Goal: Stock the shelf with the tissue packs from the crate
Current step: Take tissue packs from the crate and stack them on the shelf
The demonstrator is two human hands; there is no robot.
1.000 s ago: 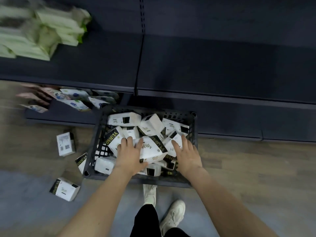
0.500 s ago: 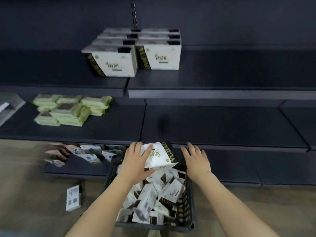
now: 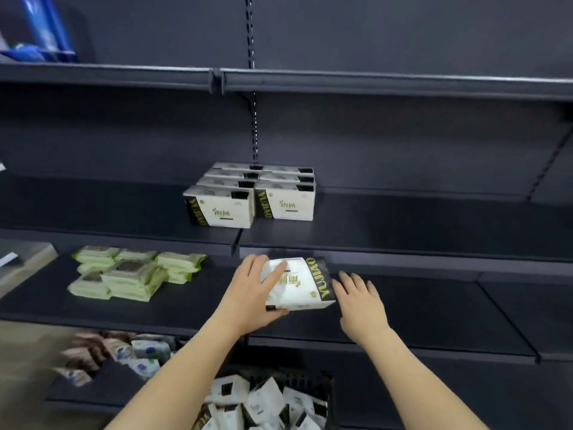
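The left hand (image 3: 251, 293) grips a glossy white, soft-sided rectangular tissue pack (image 3: 299, 282) with a black band, held in the air before the front edge of the dark matte shelf (image 3: 403, 231). The right hand (image 3: 361, 301) hovers beside it, fingers relaxed and empty. The black lattice crate (image 3: 325, 386) below is cut off.

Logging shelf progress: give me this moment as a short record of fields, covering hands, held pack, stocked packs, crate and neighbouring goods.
left hand: left hand grips the white tissue pack with black-and-green band, thumb under, fingers on top
right hand: right hand open beside the pack's right end; contact unclear
stocked packs: two rows of matching white packs standing on the dark middle shelf
crate: black plastic crate below, holding loose packs
neighbours: pale green soft packs stacked on the lower shelf, left
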